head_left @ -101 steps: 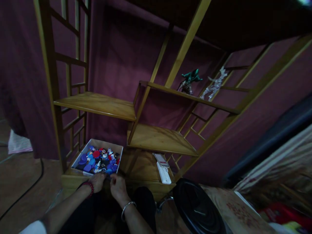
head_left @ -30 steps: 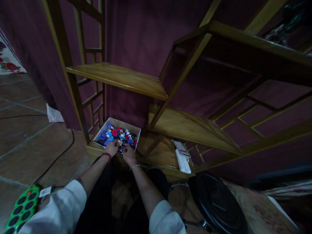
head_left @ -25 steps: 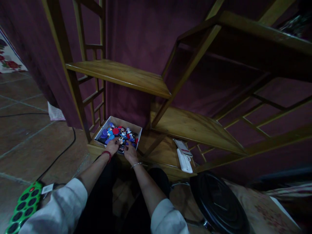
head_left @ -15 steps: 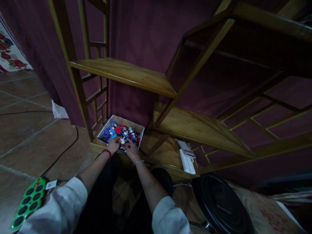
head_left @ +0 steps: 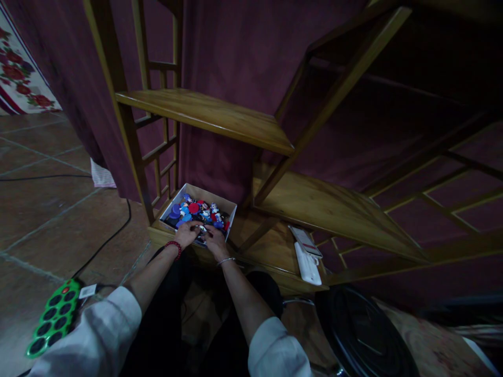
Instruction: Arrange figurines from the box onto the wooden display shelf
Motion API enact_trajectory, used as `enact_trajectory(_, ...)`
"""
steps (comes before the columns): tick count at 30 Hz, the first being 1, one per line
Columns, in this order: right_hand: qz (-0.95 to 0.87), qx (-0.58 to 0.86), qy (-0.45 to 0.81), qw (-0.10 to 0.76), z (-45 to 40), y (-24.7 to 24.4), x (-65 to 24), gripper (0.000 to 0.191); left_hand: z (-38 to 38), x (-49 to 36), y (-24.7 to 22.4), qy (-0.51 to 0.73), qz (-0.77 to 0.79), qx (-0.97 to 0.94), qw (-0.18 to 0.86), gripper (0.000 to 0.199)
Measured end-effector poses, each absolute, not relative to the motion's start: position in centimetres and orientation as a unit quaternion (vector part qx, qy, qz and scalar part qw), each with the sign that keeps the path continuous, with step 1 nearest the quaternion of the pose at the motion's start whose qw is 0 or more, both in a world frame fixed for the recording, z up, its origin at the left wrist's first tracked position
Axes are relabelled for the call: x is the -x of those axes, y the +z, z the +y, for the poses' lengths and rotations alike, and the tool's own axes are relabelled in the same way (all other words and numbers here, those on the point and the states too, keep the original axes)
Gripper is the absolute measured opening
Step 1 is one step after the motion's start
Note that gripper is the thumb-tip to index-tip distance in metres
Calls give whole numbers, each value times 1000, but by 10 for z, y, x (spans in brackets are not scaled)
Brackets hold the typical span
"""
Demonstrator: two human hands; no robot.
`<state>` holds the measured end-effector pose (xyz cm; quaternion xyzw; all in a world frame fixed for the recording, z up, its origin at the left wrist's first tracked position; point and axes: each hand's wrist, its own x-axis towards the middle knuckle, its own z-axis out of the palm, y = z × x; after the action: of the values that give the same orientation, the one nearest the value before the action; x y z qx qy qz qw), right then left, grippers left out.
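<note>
A shallow white cardboard box (head_left: 229,221) sits on the low shelf, filled with small colourful figurines (head_left: 193,208) in blue, red, white and purple. At the box's near side, my left hand (head_left: 187,233), with a red bead bracelet at its wrist, has its fingers closed on a small white-and-dark figurine (head_left: 202,229). From the other side my right hand (head_left: 215,242), wearing a silver bangle, pinches the same figurine. Fingers partly hide it, so its details cannot be made out.
A wooden shelf board (head_left: 208,118) overhangs the box. To the right, a white power strip (head_left: 307,264) and a flat phone-like object (head_left: 305,241) lie on the low shelf. A green power strip (head_left: 55,317) rests on the floor at left; a round black stool (head_left: 363,330) stands at right.
Both hands have drawn in closer around the small figurine, now covering more of it and turning it. The whole view has shifted slightly, with the shelf appearing further right.
</note>
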<state>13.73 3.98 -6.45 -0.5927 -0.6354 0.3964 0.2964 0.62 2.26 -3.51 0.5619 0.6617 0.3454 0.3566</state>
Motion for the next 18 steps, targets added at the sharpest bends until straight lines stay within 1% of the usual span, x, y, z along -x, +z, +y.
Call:
enact_trajectory(6,-607,581,427,333,41,-61,-141,28,24,-12,-33,341,658,-573,349,26)
enact_trajectory(10,-627,606,375,315,40,-52,-139,26,25,-15,-35,334,673,-582,313,24)
enact_trajectory(15,-671,626,300,260,41,-42,-132,23,27,-15,-39,333,697,-561,299,30)
enact_trajectory(18,-686,622,288,244,42,-40,-128,25,28,-16,-41,337,693,-572,282,42)
